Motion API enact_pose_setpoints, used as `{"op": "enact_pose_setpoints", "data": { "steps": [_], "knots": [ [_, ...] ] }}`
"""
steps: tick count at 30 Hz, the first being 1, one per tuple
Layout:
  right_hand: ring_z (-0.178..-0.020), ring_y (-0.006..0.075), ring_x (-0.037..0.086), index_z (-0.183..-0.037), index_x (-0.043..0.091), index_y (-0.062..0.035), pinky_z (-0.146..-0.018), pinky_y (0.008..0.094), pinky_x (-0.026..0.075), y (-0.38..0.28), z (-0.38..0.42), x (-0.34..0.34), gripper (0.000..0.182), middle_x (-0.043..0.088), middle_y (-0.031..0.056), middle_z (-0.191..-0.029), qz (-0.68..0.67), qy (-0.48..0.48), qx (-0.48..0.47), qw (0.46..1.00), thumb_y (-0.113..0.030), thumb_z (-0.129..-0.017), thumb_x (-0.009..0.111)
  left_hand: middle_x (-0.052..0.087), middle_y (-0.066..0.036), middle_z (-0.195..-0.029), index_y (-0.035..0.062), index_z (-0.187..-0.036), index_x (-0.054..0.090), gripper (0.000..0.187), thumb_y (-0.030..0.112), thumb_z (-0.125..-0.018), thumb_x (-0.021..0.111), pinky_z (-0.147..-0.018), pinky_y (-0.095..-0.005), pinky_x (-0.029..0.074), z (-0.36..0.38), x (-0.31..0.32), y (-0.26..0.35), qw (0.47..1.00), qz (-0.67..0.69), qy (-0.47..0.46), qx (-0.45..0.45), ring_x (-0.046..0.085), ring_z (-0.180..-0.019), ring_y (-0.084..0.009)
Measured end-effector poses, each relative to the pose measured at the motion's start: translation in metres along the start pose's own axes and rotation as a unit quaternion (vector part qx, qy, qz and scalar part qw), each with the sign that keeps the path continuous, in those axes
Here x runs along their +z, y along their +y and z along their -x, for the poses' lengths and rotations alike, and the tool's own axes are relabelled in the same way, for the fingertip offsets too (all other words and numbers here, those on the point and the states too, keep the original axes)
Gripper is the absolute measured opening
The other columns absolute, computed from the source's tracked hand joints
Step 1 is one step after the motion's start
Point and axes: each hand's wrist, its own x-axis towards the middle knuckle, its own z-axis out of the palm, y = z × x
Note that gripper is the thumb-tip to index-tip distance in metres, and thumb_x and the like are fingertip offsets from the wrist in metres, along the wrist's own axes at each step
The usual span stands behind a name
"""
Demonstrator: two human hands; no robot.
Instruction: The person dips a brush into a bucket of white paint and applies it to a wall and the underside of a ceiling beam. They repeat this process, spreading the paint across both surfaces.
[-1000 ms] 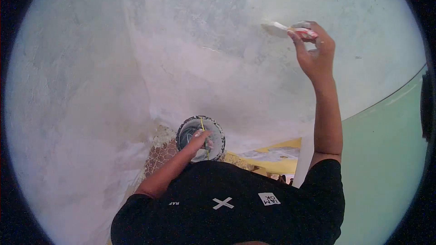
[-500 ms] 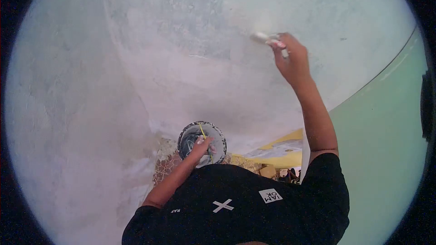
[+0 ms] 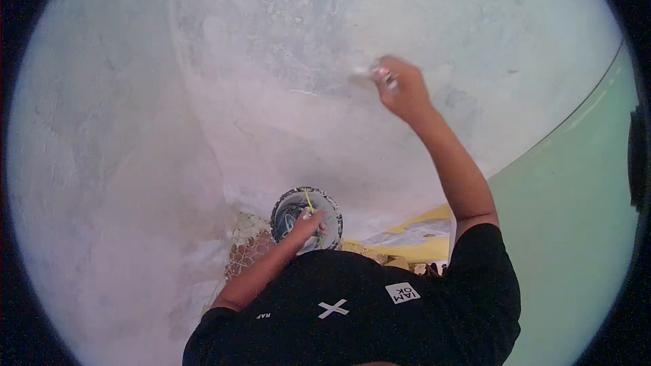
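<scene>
My right hand is raised against the patchy white wall, fingers closed round a paintbrush. The brush head points left and is smeared by motion. Lower down, my left hand grips the thin yellow handle of a paint bucket. Dark and white splashes cover the bucket's rim, and pale grey paint coats its inside. My left fingers wrap the handle over the bucket's opening.
A green wall surface meets the white one along a dark line at right. Below lie brown patterned floor tiles, a yellow strip with a greyish sheet, and small boxes near my chest.
My right hand has swept left and slightly down across the wall with the paintbrush. My left hand and the bucket appear slightly further right and lower, still held the same way.
</scene>
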Motion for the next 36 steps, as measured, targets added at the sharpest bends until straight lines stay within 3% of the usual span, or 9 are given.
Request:
{"op": "enact_pose_setpoints", "data": {
  "steps": [7,15,20,24,28,31,33,34,36],
  "knots": [
    [-0.081,0.0295,0.068,-0.092,0.066,-0.009,-0.065,0.0348,0.055,-0.035,-0.037,-0.046,0.025,0.067,0.0121,-0.093,0.202,0.184,-0.282,0.92,0.0,-0.07,0.066,0.057,-0.009,-0.077,0.0012,-0.113,0.043,0.043,0.028,-0.09,0.068,-0.055,-0.0355,0.057,0.012,0.004,0.013,1.0,0.012,-0.009,0.007,0.062,-0.064,-0.0183],
    [-0.096,0.0294,0.062,-0.096,0.061,-0.0039,-0.082,0.0329,0.054,0.024,0.071,0.07,0.03,0.058,0.0135,-0.104,0.283,-0.077,-0.297,0.909,-0.026,-0.077,0.064,0.058,-0.009,-0.076,0.003,-0.111,0.042,0.041,0.03,-0.091,0.066,-0.057,-0.0359,0.057,0.006,0.016,0.015,1.0,-0.003,-0.002,0.0,0.063,-0.064,-0.0191],
    [-0.089,0.0271,0.058,-0.088,0.059,-0.0032,-0.074,0.0333,0.055,0.029,0.105,0.107,0.025,0.051,0.0125,-0.097,0.189,-0.122,-0.312,0.923,-0.025,-0.078,0.063,0.059,-0.009,-0.076,0.0034,-0.11,0.044,0.038,0.03,-0.092,0.064,-0.059,-0.0379,0.057,0.005,0.013,0.019,1.0,-0.016,0.014,0.0,0.064,-0.065,-0.0203],
    [-0.09,0.0264,0.061,-0.094,0.06,-0.0067,-0.071,0.0368,0.055,0.011,0.135,0.117,0.029,0.053,0.0122,-0.107,0.128,-0.246,-0.241,0.93,-0.025,-0.074,0.069,0.06,-0.009,-0.076,0.0059,-0.108,0.047,0.032,0.03,-0.093,0.061,-0.062,-0.0383,0.058,0.018,0.014,0.028,1.0,-0.024,-0.001,-0.008,0.065,-0.068,-0.0215],
    [-0.088,0.0282,0.062,-0.091,0.061,-0.0079,-0.069,0.04,0.055,-0.003,0.17,0.131,0.02,0.055,0.0123,-0.103,0.106,-0.238,-0.178,0.949,-0.016,-0.074,0.068,0.061,-0.01,-0.076,0.0072,-0.106,0.047,0.026,0.027,-0.093,0.058,-0.064,-0.0383,0.059,0.005,0.004,0.013,0.999,-0.029,-0.01,-0.019,0.066,-0.068,-0.0224],
    [-0.082,0.0303,0.063,-0.088,0.063,-0.0064,-0.067,0.044,0.053,0.005,0.197,0.151,0.013,0.059,0.0121,-0.095,0.045,-0.27,-0.01,0.962,-0.008,-0.074,0.065,0.061,-0.01,-0.077,0.007,-0.105,0.046,0.023,0.024,-0.093,0.057,-0.065,-0.0391,0.059,-0.001,0.0,0.007,1.0,-0.007,-0.012,-0.013,0.065,-0.068,-0.0228],
    [-0.076,0.029,0.065,-0.087,0.067,-0.0025,-0.068,0.0416,0.054,0.016,0.218,0.162,0.01,0.064,0.0134,-0.088,-0.047,-0.166,0.097,0.98,-0.007,-0.078,0.067,0.061,-0.01,-0.077,0.0067,-0.104,0.047,0.022,0.023,-0.093,0.056,-0.065,-0.0394,0.059,-0.001,0.005,0.007,1.0,0.007,-0.008,-0.017,0.065,-0.067,-0.023],
    [-0.076,0.029,0.065,-0.087,0.067,-0.0025,-0.068,0.0416,0.054,0.017,0.226,0.163,0.01,0.064,0.0134,-0.088,-0.057,-0.179,0.103,0.977,-0.007,-0.078,0.067,0.061,-0.01,-0.077,0.0064,-0.104,0.048,0.022,0.023,-0.093,0.055,-0.063,-0.0384,0.059,0.002,0.01,0.017,0.999,-0.001,0.013,-0.029,0.064,-0.067,-0.0228],
    [-0.073,0.028,0.068,-0.088,0.071,-0.0012,-0.069,0.0382,0.054,0.022,0.238,0.164,0.011,0.068,0.0143,-0.081,-0.16,-0.153,0.296,0.929,-0.009,-0.082,0.068,0.061,-0.01,-0.077,0.006,-0.105,0.05,0.022,0.025,-0.095,0.052,-0.061,-0.0367,0.057,-0.006,0.011,0.012,0.999,0.0,0.033,-0.018,0.064,-0.066,-0.0221]
  ]
}}
